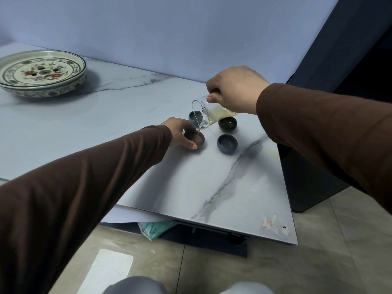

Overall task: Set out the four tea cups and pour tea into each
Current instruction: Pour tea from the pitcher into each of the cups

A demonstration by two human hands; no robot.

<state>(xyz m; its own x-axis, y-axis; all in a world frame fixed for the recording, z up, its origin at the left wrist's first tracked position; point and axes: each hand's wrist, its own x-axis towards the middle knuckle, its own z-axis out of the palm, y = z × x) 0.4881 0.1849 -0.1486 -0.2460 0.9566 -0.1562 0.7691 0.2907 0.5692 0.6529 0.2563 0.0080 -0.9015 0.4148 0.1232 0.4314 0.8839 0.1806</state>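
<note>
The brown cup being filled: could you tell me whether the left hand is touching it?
Touching. The head view shows the left hand with its fingers wrapped round the brown cup, steadying it on the table.

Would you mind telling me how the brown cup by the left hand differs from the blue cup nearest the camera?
The brown cup is reddish-brown; the blue cup is grey-blue. The left hand steadies the brown cup, while the blue cup stands untouched. Tea streams into the brown cup from the glass pitcher tilted by the right hand; nothing pours into the blue cup. Both are small, upright, handleless cups on the marble table.
</note>
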